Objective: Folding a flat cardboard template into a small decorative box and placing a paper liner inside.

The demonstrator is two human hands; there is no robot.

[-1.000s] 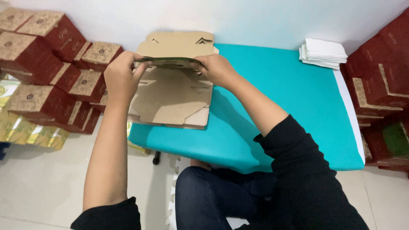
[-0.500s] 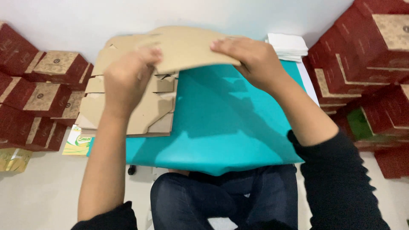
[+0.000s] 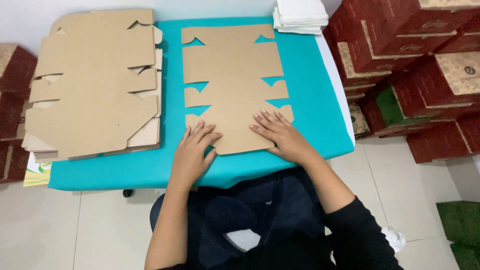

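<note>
The teal tabletop (image 3: 310, 125) fills the middle of the frame, with stacks of dark red boxes (image 3: 415, 55) at the right edge and more at the far left. On its left part sits a stack of flat cardboard blanks (image 3: 92, 85), and a small pile of white sheets (image 3: 300, 15) lies at the upper middle.

One single cardboard blank (image 3: 232, 75) lies flat in the centre of the frame, apart from the stack. Its long axis runs from the upper edge of the tabletop down toward the person, with notched flaps along both sides. Its near end is the part under the hands; the rest stretches away from them toward the top of the frame.

The left hand (image 3: 192, 155) rests with fingers spread at the blank's lower left corner, partly on the teal surface. The right hand (image 3: 280, 135) lies flat on the lower right part, further onto the cardboard. Neither grip is closed: both palms press down, holding nothing.
</note>
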